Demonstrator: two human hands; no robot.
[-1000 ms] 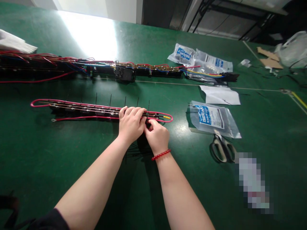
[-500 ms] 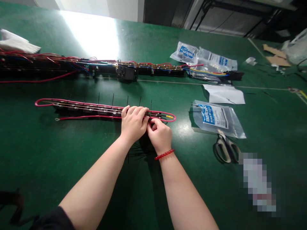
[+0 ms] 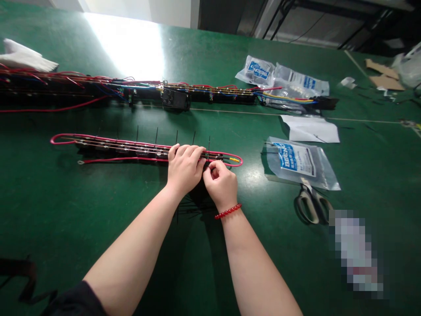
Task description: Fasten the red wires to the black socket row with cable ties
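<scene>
A narrow black assembly (image 3: 131, 148) with metal rods lies lengthwise in front of me. A red cable (image 3: 108, 160) loops around it and ends in a ring terminal at the left. Several thin black cable ties (image 3: 157, 136) stick up along its far side. My left hand (image 3: 184, 166) is closed over the assembly near its right end, fingers across the top. Close beside it, my right hand (image 3: 221, 182) pinches at the near edge; what lies between thumb and forefinger is hidden. A yellow marked piece (image 3: 234, 159) shows inside the right cable loop.
Behind runs a longer wired assembly (image 3: 210, 93) with a black box (image 3: 176, 98). To the right lie a labelled plastic bag (image 3: 315, 164), scissors (image 3: 312, 206) and white paper (image 3: 311, 129). More bags (image 3: 259, 70) and cardboard pieces (image 3: 383, 74) are at the back. Loose black ties (image 3: 187, 208) lie below my hands.
The whole view has shifted slightly. My left hand stays on the assembly, and my right hand keeps its pinch at the near edge with hardly any movement.
</scene>
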